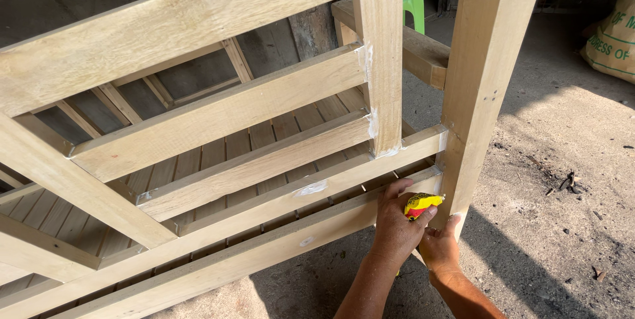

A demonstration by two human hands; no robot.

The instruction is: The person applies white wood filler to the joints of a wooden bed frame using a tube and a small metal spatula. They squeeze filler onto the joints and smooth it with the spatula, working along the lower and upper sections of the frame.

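My left hand [395, 226] is clamped round a small yellow-and-red tube [422, 202], tip pressed to the joint where the bottom rail [264, 253] meets the upright post [479, 87]. My right hand [439, 245], fingers loosely together and holding nothing, braces just beneath against the post.

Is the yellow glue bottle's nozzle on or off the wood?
On: the yellow glue bottle, gripped in the left hand, has its tip against the post joint.
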